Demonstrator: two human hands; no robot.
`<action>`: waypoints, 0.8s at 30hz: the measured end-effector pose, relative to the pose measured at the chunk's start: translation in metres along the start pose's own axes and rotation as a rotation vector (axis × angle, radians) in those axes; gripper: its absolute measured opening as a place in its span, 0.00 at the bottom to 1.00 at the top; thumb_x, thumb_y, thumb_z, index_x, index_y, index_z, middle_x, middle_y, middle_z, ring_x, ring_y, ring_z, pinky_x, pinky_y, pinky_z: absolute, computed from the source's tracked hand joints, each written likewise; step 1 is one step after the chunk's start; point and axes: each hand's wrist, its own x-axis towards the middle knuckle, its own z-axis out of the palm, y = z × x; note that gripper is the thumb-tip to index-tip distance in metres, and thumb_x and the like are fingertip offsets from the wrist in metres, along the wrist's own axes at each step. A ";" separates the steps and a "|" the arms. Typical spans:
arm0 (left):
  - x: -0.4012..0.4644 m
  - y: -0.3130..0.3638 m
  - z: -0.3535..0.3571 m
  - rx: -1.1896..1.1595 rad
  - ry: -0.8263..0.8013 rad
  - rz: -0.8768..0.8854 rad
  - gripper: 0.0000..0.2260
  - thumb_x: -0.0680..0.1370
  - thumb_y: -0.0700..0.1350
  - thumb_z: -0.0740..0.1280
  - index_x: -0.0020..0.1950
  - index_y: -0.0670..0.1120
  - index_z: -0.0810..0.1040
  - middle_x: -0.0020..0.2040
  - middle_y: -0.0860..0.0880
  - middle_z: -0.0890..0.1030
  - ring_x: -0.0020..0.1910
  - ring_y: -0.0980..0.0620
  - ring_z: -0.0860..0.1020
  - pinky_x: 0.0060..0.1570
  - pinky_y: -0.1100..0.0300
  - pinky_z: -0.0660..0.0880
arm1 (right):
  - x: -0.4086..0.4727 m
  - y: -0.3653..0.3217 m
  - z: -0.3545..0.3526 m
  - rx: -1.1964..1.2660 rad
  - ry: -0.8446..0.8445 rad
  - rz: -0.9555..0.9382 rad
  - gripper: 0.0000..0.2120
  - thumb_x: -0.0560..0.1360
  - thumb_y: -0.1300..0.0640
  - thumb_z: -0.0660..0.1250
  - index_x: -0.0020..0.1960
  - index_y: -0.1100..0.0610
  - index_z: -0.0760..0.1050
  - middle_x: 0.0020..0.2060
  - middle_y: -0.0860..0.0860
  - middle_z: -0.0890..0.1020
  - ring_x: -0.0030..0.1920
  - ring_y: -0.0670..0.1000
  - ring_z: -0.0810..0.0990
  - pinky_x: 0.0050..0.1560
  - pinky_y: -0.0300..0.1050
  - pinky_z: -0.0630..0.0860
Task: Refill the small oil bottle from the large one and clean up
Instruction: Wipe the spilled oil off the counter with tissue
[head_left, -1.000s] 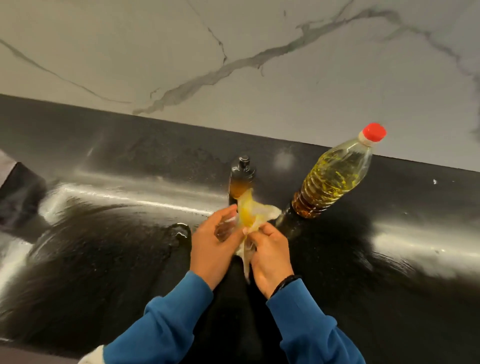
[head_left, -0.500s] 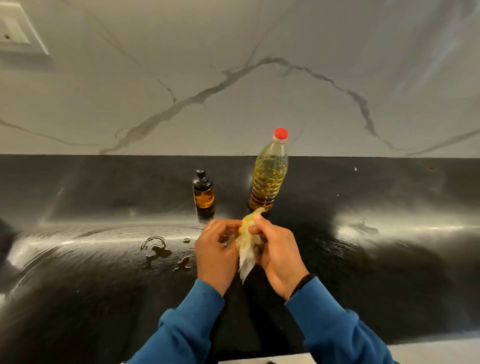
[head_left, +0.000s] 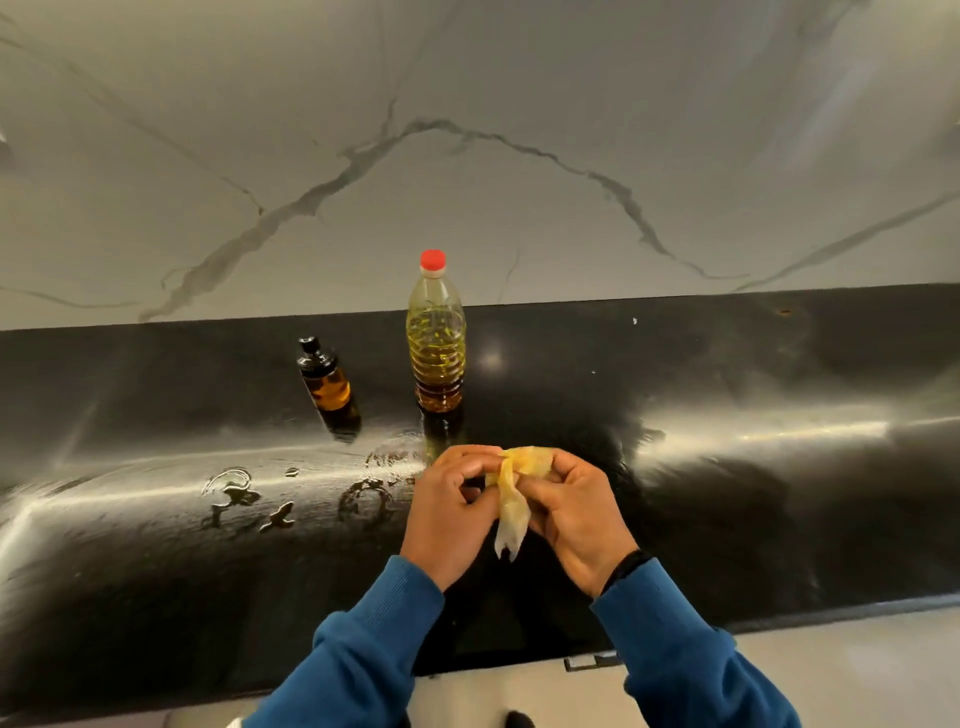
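Above the counter's (head_left: 727, 519) front edge, both hands pinch an oil-soaked tissue (head_left: 511, 499): left hand (head_left: 449, 514) and right hand (head_left: 574, 519) have their fingers curled round it. Near the back edge stand the small bottle (head_left: 324, 376) and, to its right, the capped large bottle (head_left: 435, 338). Oil smears (head_left: 249, 493) lie left of the hands.

One head-worn wide-angle view looks forward and down from above the near edge of the worktop (head_left: 727, 467). It faces the marble wall (head_left: 519, 130) behind. Both hands sit close, low in centre frame.
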 end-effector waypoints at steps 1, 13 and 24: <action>-0.001 0.000 0.008 0.003 -0.016 -0.012 0.14 0.74 0.34 0.73 0.52 0.52 0.86 0.55 0.57 0.83 0.57 0.61 0.80 0.58 0.63 0.78 | 0.003 0.003 -0.009 -0.059 0.037 -0.043 0.12 0.74 0.73 0.68 0.52 0.60 0.83 0.47 0.59 0.86 0.50 0.59 0.85 0.50 0.53 0.83; 0.001 -0.009 0.078 -0.093 -0.016 -0.382 0.24 0.76 0.44 0.74 0.72 0.51 0.75 0.60 0.54 0.82 0.58 0.60 0.81 0.63 0.59 0.78 | 0.085 0.033 -0.074 -1.143 0.242 -0.785 0.15 0.70 0.74 0.67 0.54 0.64 0.83 0.55 0.60 0.84 0.54 0.60 0.84 0.58 0.50 0.79; 0.009 -0.014 0.080 0.261 -0.222 -0.284 0.29 0.81 0.44 0.67 0.81 0.48 0.62 0.80 0.50 0.65 0.79 0.56 0.61 0.70 0.71 0.56 | 0.112 0.073 -0.084 -1.698 -0.086 -0.259 0.35 0.83 0.40 0.46 0.81 0.59 0.39 0.80 0.57 0.38 0.80 0.57 0.37 0.79 0.55 0.42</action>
